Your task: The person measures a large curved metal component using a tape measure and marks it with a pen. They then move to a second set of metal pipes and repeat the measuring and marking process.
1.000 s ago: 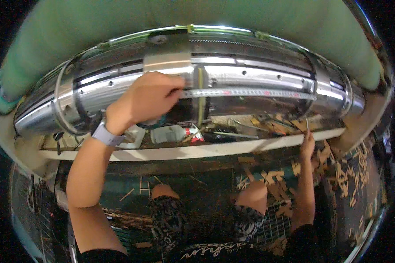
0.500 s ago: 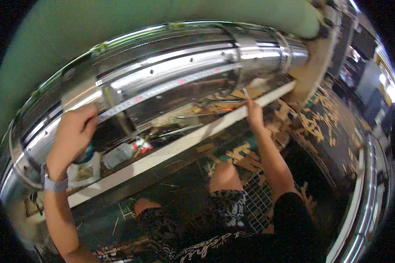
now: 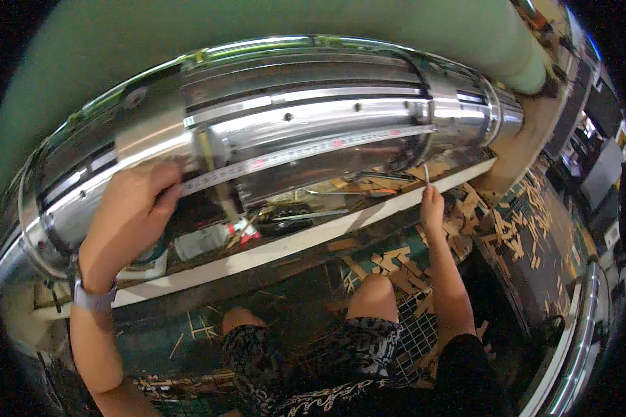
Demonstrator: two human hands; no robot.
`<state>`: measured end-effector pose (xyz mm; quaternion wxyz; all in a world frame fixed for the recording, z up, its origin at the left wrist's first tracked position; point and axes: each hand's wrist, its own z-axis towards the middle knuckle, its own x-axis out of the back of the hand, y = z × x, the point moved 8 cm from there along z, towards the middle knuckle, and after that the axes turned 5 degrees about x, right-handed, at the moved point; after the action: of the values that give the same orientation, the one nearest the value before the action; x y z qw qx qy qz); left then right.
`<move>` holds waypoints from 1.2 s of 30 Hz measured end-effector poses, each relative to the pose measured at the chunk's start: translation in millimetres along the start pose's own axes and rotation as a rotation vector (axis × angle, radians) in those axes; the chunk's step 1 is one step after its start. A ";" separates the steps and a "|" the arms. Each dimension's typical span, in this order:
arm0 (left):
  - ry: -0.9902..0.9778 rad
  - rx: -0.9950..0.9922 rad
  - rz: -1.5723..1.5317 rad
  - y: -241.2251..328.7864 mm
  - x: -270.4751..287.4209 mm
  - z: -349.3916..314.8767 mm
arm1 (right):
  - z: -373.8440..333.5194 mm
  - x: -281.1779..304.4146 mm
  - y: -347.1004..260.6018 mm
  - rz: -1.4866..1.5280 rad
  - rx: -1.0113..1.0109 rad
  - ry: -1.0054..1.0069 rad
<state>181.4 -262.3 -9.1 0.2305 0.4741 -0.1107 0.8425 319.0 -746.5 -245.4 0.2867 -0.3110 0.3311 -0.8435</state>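
Head view, left hand [image 3: 133,207] pinching a measuring tape [image 3: 337,144], running toward half-past two, ending at twelve o'clock from the right hand [image 3: 432,210], gripping apparently a thin rod [image 3: 426,174].

We wear one black shirt [image 3: 424,397] with short sleeves [image 3: 466,365] and pale curly lettering [image 3: 337,399], dark shorts [image 3: 373,342] with grey pattern, and light-coloured watch [image 3: 94,300] at left.

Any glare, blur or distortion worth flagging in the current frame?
Head view: bright glare streaks the metal cylinder; head view: the measuring tape's small markings are too soft to read; head view: fisheye distortion bows the cylinder, and the picture's corners fall to black.
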 end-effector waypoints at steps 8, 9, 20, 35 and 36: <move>-0.061 0.008 0.075 -10.4 2.3 -5.0 | 1.9 -5.6 -5.5 0.053 -0.136 0.003; -0.064 0.004 0.054 -9.4 -0.1 -8.0 | -3.7 -4.2 -9.6 0.065 -0.154 0.000; 0.008 0.038 0.006 -12.8 -5.3 -4.6 | -6.4 -0.9 -6.1 -0.200 0.037 0.016; -0.107 -0.075 -0.199 63.0 -46.7 -28.6 | 1.8 0.8 0.3 -0.361 -0.106 0.037; -0.094 -0.082 -0.234 65.8 -45.7 -33.2 | 5.5 -17.2 -9.7 -0.261 -0.061 0.025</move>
<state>144.4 -319.1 -63.3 0.3408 0.5128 -0.0998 0.7816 331.3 -730.8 -240.7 0.1609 -0.3495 0.3169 -0.8669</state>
